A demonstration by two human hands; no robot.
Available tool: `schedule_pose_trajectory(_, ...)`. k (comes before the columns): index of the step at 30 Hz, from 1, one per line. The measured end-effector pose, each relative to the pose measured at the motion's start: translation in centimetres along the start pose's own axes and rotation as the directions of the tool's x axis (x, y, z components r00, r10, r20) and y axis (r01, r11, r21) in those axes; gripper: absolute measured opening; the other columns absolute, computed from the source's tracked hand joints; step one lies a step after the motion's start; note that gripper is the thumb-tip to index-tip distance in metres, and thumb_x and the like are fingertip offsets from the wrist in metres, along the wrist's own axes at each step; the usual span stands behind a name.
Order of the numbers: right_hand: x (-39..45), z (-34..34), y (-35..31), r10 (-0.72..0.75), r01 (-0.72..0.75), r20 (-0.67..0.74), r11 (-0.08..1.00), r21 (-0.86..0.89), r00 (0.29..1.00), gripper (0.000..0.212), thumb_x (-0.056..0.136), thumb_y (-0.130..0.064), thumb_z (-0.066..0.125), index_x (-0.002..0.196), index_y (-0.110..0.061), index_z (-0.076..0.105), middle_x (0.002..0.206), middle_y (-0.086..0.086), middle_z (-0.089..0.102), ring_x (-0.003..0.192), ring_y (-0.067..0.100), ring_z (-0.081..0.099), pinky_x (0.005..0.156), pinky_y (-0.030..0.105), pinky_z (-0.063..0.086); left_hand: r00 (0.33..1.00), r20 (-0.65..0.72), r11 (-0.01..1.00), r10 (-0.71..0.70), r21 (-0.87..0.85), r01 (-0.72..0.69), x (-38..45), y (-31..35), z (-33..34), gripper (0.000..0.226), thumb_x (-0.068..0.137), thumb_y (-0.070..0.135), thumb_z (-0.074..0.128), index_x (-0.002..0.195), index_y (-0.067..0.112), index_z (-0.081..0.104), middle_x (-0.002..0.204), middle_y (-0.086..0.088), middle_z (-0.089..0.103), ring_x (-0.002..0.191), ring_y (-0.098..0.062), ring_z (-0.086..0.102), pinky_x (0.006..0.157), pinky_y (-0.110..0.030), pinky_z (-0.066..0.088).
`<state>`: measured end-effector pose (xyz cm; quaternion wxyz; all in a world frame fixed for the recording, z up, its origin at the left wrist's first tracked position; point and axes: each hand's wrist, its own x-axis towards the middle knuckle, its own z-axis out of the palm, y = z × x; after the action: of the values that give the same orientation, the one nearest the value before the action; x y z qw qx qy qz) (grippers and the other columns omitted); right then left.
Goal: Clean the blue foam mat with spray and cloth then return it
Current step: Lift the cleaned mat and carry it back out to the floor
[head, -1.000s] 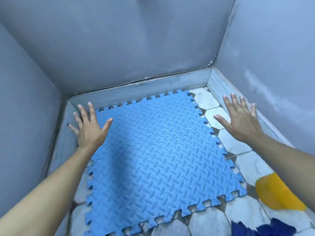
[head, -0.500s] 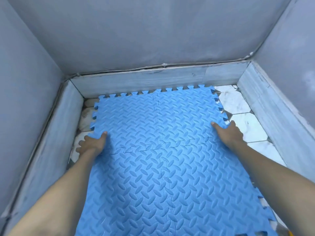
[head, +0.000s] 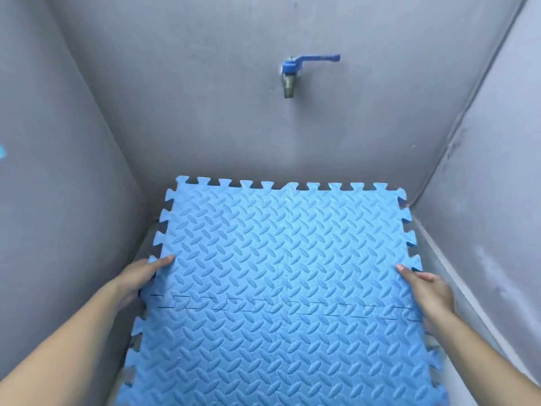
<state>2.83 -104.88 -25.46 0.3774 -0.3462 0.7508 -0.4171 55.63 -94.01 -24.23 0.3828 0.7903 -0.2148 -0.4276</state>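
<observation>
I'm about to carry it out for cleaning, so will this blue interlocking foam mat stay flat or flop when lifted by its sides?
The blue interlocking foam mat probably sags: it is thin foam. The puzzle seams across its middle may separate. It is likely light; the left hand and right hand grip only its edges.

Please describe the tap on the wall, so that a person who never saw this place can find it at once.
Look at the grey back wall, the one facing the person above the far edge of the blue foam mat. Near its middle, well above the mat, a small tap sticks out. It has a metal spout pointing down and a blue lever handle pointing right, the wall's only fitting.
</observation>
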Motion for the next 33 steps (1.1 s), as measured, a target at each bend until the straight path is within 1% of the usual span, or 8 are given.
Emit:
schedule_pose_trajectory(3, 0.5, 0.3, -6.1, -0.111, 0.115, -0.044, 0.989, 0.095, 0.993, 0.04, 0.073, -0.038, 0.083, 0.092, -0.018, 0.054, 0.089, 0.002, 0.058, 0.092, 0.023, 0.055, 0.08, 0.033, 0.039, 0.991, -0.019, 0.991, 0.134, 0.023, -0.133, -0.5, 5.5, -1.2, 0.06, 0.059, 0.061, 0.081, 0.086, 0.017, 0.052, 0.091, -0.001, 0.06, 0.076, -0.018, 0.052, 0.061, -0.031, 0.035)
schedule_pose_trajectory(6, 1.2, 0.9, -11.5, -0.186, 0.192, -0.075, 0.977, 0.09, 0.98, 0.041, 0.078, -0.033, 0.08, 0.099, -0.014, 0.051, 0.097, 0.008, 0.058, 0.094, 0.026, 0.056, 0.083, 0.038, 0.042, 0.97, -0.091, 0.973, 0.226, -0.025, -0.229, -0.2, 9.0, -1.0, 0.054, 0.06, 0.054, 0.084, 0.077, 0.015, 0.051, 0.081, -0.001, 0.053, 0.069, -0.017, 0.046, 0.056, -0.03, 0.033)
schedule_pose_trajectory(9, 1.6, 2.2, -15.5, -0.192, 0.184, -0.041, 0.973, -0.139, 0.981, 0.064, 0.073, -0.035, 0.081, 0.12, -0.001, 0.052, 0.123, 0.021, 0.061, 0.112, 0.037, 0.06, 0.094, 0.045, 0.048, 0.948, -0.13, 0.938, 0.292, -0.156, -0.31, 0.3, 10.9, 0.6, 0.056, 0.057, 0.046, 0.087, 0.092, 0.011, 0.062, 0.094, -0.001, 0.066, 0.08, -0.019, 0.061, 0.064, -0.031, 0.046)
schedule_pose_trajectory(11, 0.0, 3.1, -19.0, -0.332, 0.319, 0.004, 0.904, -0.285, 0.943, 0.071, 0.075, -0.03, 0.078, 0.131, -0.002, 0.045, 0.134, 0.019, 0.056, 0.121, 0.037, 0.055, 0.098, 0.045, 0.046, 0.941, -0.134, 0.924, 0.309, -0.193, -0.331, 0.3, 11.8, 1.9, 0.043, 0.071, 0.031, 0.084, 0.102, 0.011, 0.062, 0.1, -0.004, 0.068, 0.077, -0.019, 0.061, 0.059, -0.029, 0.044)
schedule_pose_trajectory(16, -5.7, 6.6, -31.6, -0.775, 0.79, 0.243, 0.471, -0.393, 0.583, 0.079, 0.094, -0.029, 0.06, 0.155, -0.009, 0.014, 0.164, 0.006, 0.01, 0.151, 0.024, 0.008, 0.119, 0.04, 0.015, 0.939, -0.162, 0.927, 0.303, -0.177, -0.33, 1.5, 11.8, 2.6, 0.054, 0.075, 0.033, 0.08, 0.116, 0.01, 0.055, 0.123, -0.007, 0.057, 0.109, -0.028, 0.056, 0.089, -0.042, 0.045)
schedule_pose_trajectory(20, -6.6, 9.7, -38.1, -0.801, 0.848, 0.422, 0.189, -0.496, 0.425, 0.074, 0.097, -0.034, 0.054, 0.155, -0.009, 0.015, 0.164, 0.008, 0.009, 0.151, 0.026, 0.004, 0.121, 0.043, 0.005, 0.93, -0.169, 0.914, 0.328, -0.194, -0.357, 1.7, 12.1, 4.0, 0.055, 0.083, 0.027, 0.073, 0.129, 0.009, 0.049, 0.133, -0.005, 0.05, 0.119, -0.028, 0.05, 0.084, -0.037, 0.043)
schedule_pose_trajectory(25, -6.7, 12.1, -38.1, -0.774, 0.783, 0.421, 0.149, -0.604, 0.472, 0.056, 0.094, -0.033, 0.053, 0.142, -0.008, 0.037, 0.147, 0.013, 0.04, 0.139, 0.031, 0.037, 0.122, 0.048, 0.004, 0.912, -0.185, 0.903, 0.366, -0.164, -0.396, 2.5, 11.7, 5.0, 0.065, 0.085, 0.033, 0.07, 0.139, 0.015, 0.039, 0.145, -0.006, 0.04, 0.128, -0.029, 0.044, 0.104, -0.048, 0.04)
schedule_pose_trajectory(33, -8.5, 12.0, -37.8, -0.77, 0.699, 0.347, 0.174, -0.693, 0.535, 0.05, 0.087, -0.017, 0.049, 0.135, -0.005, 0.044, 0.138, 0.017, 0.046, 0.131, 0.034, 0.043, 0.121, 0.044, 0.014, 0.895, -0.196, 0.894, 0.4, -0.132, -0.429, 1.7, 10.8, 5.6, 0.062, 0.087, 0.033, 0.068, 0.137, 0.013, 0.04, 0.142, -0.009, 0.038, 0.123, -0.029, 0.044, 0.104, -0.048, 0.04)
